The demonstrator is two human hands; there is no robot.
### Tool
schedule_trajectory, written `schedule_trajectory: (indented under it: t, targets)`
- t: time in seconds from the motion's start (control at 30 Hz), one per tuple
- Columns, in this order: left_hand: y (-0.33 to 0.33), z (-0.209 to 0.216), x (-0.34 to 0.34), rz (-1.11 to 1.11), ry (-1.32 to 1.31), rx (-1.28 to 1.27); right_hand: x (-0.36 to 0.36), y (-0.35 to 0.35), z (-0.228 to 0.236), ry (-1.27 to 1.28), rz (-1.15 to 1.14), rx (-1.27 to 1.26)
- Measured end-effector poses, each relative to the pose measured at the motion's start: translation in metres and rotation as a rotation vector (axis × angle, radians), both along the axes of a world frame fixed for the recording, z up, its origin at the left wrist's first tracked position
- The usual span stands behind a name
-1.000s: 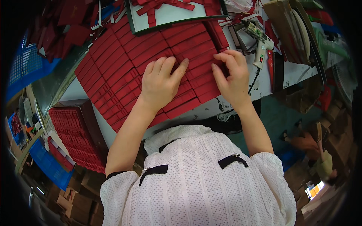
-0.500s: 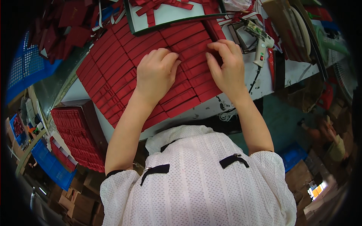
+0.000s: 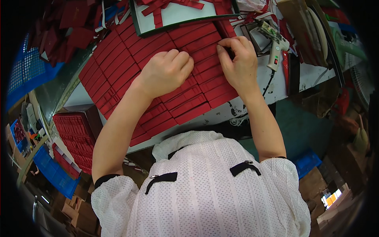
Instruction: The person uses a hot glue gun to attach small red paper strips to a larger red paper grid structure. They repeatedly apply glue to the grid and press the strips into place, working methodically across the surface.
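To the right on the white, dark-stained tabletop (image 3: 314,78) lies a pale plastic hot-glue-type gun with a red switch (image 3: 277,55), its thin black cord (image 3: 269,84) running toward the near edge. Just right of it is a slim red tool (image 3: 286,71). Farther right, brown cardboard sheets (image 3: 304,29) lean together, with a round white wire grille (image 3: 360,79) beyond them at the far-right rim. On the green floor (image 3: 294,122) at right sits a blue plastic crate (image 3: 308,162). Far left is a blue mesh plastic basket (image 3: 27,77); near left, brown cardboard boxes (image 3: 83,215) are heaped.
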State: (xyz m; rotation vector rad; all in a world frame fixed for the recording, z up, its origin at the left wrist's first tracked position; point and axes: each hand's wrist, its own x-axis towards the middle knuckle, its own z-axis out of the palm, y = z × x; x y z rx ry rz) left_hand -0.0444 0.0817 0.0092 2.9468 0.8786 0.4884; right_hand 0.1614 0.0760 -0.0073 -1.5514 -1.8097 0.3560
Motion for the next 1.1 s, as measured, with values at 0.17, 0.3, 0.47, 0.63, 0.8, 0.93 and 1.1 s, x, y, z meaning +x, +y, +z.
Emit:
schedule_trajectory:
  t: [0.17, 0.3, 0.47, 0.63, 0.8, 0.93, 1.1]
  targets:
    - [0.007, 0.001, 0.003, 0.006, -0.084, 0.031, -0.003, 0.003, -0.002, -0.011, -0.024, 0.019]
    - [0.010, 0.003, 0.002, -0.027, -0.086, 0.078, -0.003, 0.003, -0.003, -0.026, -0.029, 0.012]
    - [0.008, -0.002, -0.003, -0.047, -0.105, 0.154, -0.003, 0.003, -0.004, -0.021, -0.027, 0.020]
    - [0.003, -0.004, -0.005, -0.041, -0.061, 0.113, -0.003, 0.003, -0.003, -0.009, -0.032, 0.005]
    - [-0.004, 0.001, -0.008, 0.035, -0.170, -0.016, -0.003, 0.003, -0.003, -0.011, -0.033, 0.001]
    - [-0.009, 0.005, 0.008, 0.177, -0.137, -0.118, -0.003, 0.002, -0.002, -0.015, -0.036, 0.000]
    - [-0.014, 0.008, 0.012, 0.141, 0.105, -0.074, -0.003, 0.002, -0.003, -0.031, -0.013, 0.024]
